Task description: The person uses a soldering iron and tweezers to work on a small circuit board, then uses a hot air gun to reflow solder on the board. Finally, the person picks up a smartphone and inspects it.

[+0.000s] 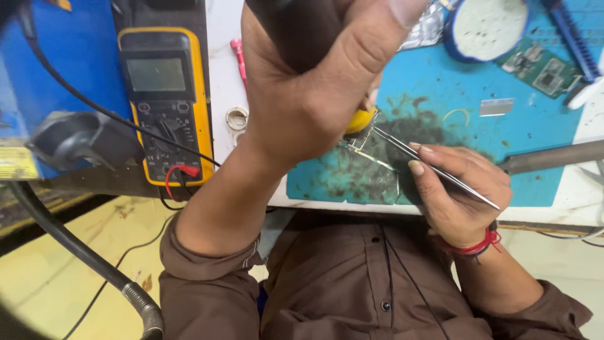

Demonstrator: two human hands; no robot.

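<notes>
Bench work seen from above, near to far. At 6 o'clock, the person's brown shirt; at 7 o'clock, a ribbed black hose (75,252) hangs below the desk (220,38).

Right hand (462,189), at 4 o'clock, wearing a red thread bracelet (475,245); its grip is closed on thin metal tweezers (434,170), whose points run towards 10 o'clock onto a small metal workpiece (362,151).

Left hand (308,94), at centre and closest to the lens; its grip is clamped around a dark tool handle (296,25); the yellow collar (358,119) of that tool shows just under the knuckles, right above the workpiece; the tip itself is hidden by the hand.

The workpiece lies at centre on a blue mat (440,82), on a patch darkened by residue.

Stage, as judged: mid-course; both tools are applied to the piece and neither is set down; whether any joint is made cannot be told.

Further off: a yellow multimeter (165,101) at 10 o'clock; a grey metal rod (553,157) at 3 o'clock; a small metal blade (496,107) at 2 o'clock; a green circuit board (541,69) and a round blue tin (484,25) at 1 o'clock.
</notes>
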